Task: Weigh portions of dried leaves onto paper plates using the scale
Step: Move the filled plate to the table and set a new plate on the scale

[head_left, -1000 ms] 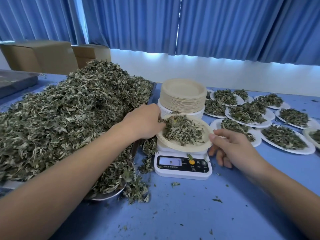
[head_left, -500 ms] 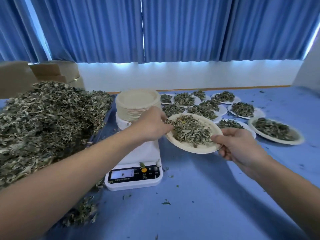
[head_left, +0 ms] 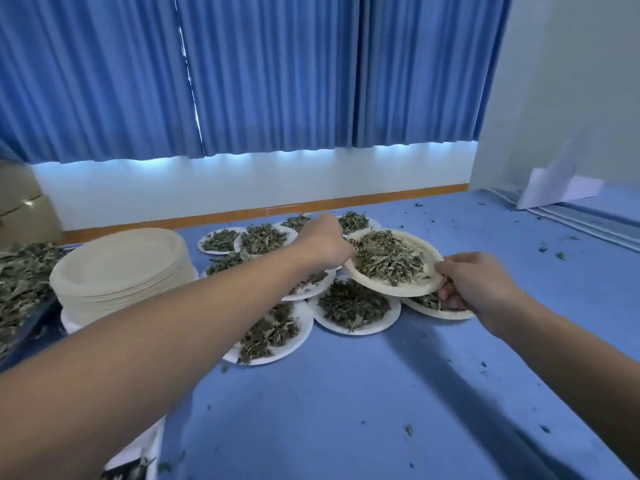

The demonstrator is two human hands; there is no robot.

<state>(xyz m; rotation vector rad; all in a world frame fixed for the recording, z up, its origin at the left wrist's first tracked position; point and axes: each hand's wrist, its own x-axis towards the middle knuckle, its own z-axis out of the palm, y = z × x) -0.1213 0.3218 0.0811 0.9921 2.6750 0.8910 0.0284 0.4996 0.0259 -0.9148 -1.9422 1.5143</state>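
Note:
A tan paper plate (head_left: 420, 285) heaped with dried leaves (head_left: 388, 259) hangs in the air above the filled plates. My left hand (head_left: 327, 242) grips its left rim and my right hand (head_left: 476, 284) grips its right rim. Several filled white plates (head_left: 353, 325) lie below and behind it on the blue table. The white scale (head_left: 147, 455) shows only as a corner at the bottom left, mostly hidden by my left arm. The big pile of loose dried leaves (head_left: 19, 282) sits at the far left edge.
A tall stack of empty paper plates (head_left: 121, 268) stands left of the filled ones. Leaf crumbs dot the blue table (head_left: 346, 410). A white sheet (head_left: 561, 188) lies at the far right. Blue curtains and a white wall stand behind.
Both hands have carried the filled plate off the scale and rightward, over the group of filled plates. The view has swung right, so the scale and leaf pile have slid to the left edge.

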